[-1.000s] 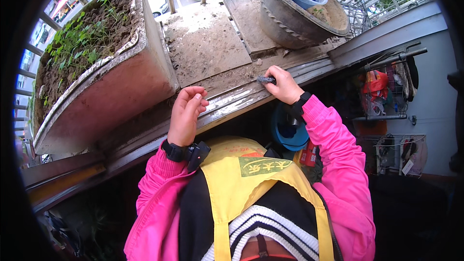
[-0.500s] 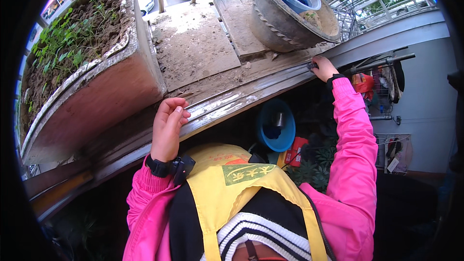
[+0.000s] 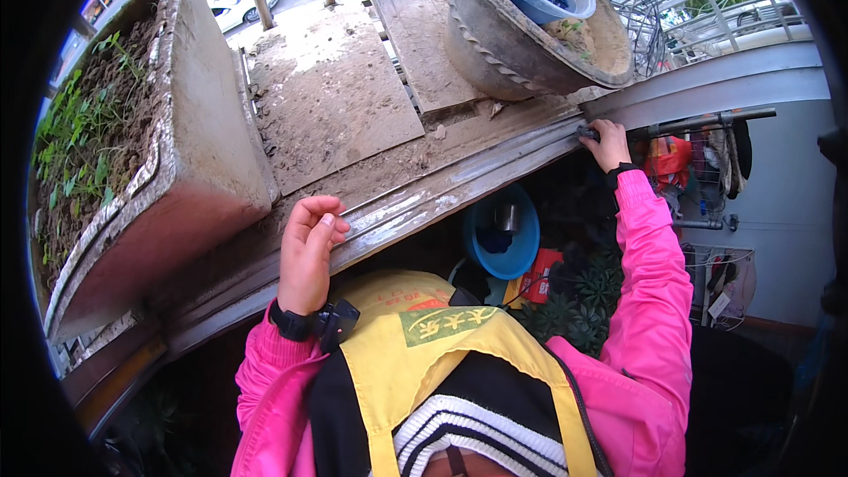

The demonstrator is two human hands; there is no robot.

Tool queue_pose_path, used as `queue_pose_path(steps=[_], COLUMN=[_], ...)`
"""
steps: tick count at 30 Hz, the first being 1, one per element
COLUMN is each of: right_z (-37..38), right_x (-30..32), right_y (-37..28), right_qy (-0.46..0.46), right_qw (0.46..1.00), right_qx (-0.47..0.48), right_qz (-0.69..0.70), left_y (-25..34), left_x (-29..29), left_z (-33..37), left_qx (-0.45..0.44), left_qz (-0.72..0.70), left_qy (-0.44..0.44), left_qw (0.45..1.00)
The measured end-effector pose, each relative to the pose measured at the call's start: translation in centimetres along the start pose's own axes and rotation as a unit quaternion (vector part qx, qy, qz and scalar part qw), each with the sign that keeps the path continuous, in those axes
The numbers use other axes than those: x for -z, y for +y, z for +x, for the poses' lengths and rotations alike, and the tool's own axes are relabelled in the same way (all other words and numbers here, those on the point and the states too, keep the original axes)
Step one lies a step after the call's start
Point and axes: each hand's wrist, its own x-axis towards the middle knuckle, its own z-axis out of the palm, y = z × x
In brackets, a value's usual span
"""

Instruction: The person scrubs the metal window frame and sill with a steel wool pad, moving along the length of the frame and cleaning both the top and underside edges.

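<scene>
Pinching a pad (image 3: 587, 133) at its fingertips, the right hand (image 3: 609, 146) is at the rail (image 3: 481, 171). The left hand (image 3: 306, 252) is half-open.

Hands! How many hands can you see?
2: the left hand is near the metal track, and the right hand, farther right, pinches a small dark pad. No others show.

Shows scuffed metal on the rail (image 3: 459, 178), gritty, matt far boards (image 3: 331, 119), a rough pot (image 3: 481, 57) at far right, smooth plastic on the near basin (image 3: 511, 261), crinkled, faintly shiny cloth on the sleeves (image 3: 654, 252).
</scene>
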Motion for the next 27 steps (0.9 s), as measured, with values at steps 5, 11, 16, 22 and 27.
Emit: queue_pose_path(steps=[5,11,16,22,27], right_z=[-0.1,-0.8,-3.3,1.3,3.6], right_x=[-0.4,0.4,2.9,5.0,0.4], right_y=[-2.2,-7.9,-13.4,-7.2,-4.1], right_qy=[0.014,-0.001,-0.012,0.042,0.088], right_qw=[1.0,0.998,0.977,0.985,0.991], right_qx=[-0.017,0.032,0.105,0.014,0.028], right_qz=[0.016,0.056,0.183,0.167,0.094], left_y=[0.2,0.2,0.4,0.6,0.7], left_x=[-0.6,-0.5,-0.6,-0.4,-0.2], left_z=[0.7,1.7,2.6,3.6,4.2], left_qx=[-0.005,0.012,0.013,0.025,0.02], left_qz=[0.021,0.031,0.014,0.011,0.01], left_qy=[-0.002,-0.001,-0.015,-0.017,-0.01], left_qw=[1.0,0.999,1.0,1.0,1.0])
